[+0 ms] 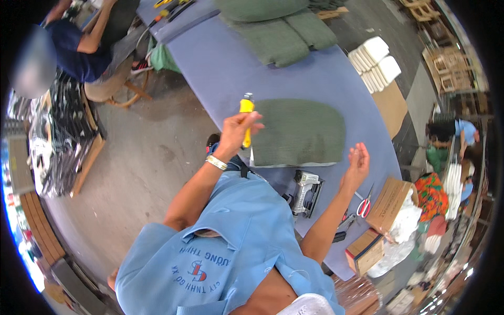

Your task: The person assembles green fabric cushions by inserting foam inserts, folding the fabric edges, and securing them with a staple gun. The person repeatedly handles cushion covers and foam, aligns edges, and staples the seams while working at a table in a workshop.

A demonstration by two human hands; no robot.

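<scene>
My left hand is closed around a yellow utility knife, which stands upright in the view with its silvery end pointing away from me. It hovers at the left edge of a dark green fabric-covered pad lying on the blue-grey table. A pale strip shows along the pad's near edge. My right hand is off the pad's right side, fingers apart and slightly curled, with nothing in it. Between my body and the pad lies a silver staple gun.
Red-handled scissors, pliers and a cardboard box are at the right. More green padded pieces lie at the table's far end. White stacked pads stand beyond the right edge. A person sits at far left.
</scene>
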